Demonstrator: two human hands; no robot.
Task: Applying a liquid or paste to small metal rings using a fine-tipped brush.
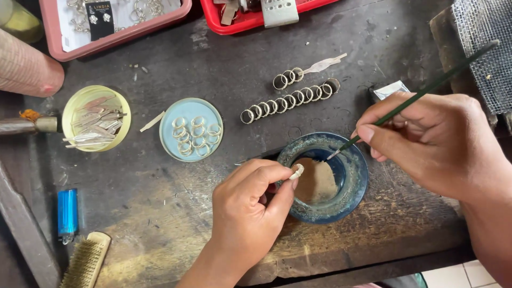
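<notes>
**Ring and brush over the blue dish**

I see my left hand (pixel 248 205) with its fingers (pixel 285 184) pinched shut on a small ring (pixel 296 171), held at the near rim of the blue dish (pixel 354 178) on the desk (pixel 176 197). My right hand (pixel 437 144) grips a thin brush (pixel 426 90) between closed fingers, its tip just inside the dish. Two rows of rings (pixel 290 100) lie beyond, and a pale lid (pixel 166 133) holds more.

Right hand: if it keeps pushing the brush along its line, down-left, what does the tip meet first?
Probably the small ring pinched in the left hand fingers, over the blue dish. The right hand holds the brush aimed there; depth is unclear, so it might touch the dish first.
</notes>
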